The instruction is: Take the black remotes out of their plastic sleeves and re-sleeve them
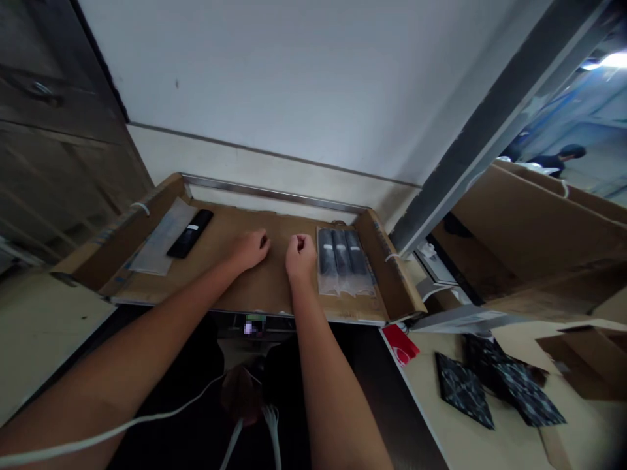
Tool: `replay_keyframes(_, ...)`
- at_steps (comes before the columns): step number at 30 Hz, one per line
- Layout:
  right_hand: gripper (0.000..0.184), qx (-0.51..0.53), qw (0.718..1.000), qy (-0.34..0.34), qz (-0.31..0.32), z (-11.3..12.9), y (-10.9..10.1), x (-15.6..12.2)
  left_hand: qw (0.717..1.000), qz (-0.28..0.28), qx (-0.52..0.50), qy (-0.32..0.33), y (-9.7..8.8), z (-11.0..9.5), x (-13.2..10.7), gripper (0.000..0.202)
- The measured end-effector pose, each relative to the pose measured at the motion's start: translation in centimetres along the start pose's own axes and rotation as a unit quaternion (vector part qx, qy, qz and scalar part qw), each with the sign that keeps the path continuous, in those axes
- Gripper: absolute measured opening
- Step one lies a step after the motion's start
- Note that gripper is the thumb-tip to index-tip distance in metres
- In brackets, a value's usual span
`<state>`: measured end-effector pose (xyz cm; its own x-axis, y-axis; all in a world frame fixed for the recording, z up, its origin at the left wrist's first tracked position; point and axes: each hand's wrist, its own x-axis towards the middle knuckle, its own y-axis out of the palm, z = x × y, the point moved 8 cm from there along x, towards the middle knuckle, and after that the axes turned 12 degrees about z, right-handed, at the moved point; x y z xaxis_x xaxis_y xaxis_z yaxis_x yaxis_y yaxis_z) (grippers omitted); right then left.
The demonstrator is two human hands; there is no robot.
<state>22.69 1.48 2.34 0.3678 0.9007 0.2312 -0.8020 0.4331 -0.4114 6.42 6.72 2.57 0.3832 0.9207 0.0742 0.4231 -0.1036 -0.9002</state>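
Note:
My left hand (253, 249) rests on the brown cardboard lining of the table in a loose fist, with nothing visible in it. Just to its right, my right hand (300, 256) is also curled into a fist, with no object showing. Left of them lies a long black item with a white label (190, 234), partly on a translucent plastic sleeve (159, 245). Beside my right hand, three similar black items (341, 254) lie side by side in translucent sleeves. Neither hand touches these items.
Cardboard walls (389, 267) edge the table's sides, and a metal rail (274, 192) runs along its back. Large cardboard boxes (539, 241) stand at the right. Dark patterned packages (463, 388) lie on the floor. A white cord (161, 416) crosses my left forearm. Another person (558, 161) is far off.

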Motion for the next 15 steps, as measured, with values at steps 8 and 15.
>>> replay_keyframes(8,0.025,-0.131,0.989,-0.061,-0.021,2.5,-0.8,-1.0,0.999,-0.029,-0.038,-0.024,-0.5,1.9,0.2,0.036)
replay_keyframes(15,0.041,-0.403,0.912,0.062,-0.030,1.1,-6.1,-0.4,0.999,-0.018,-0.031,-0.023,0.1,1.6,0.5,0.036)
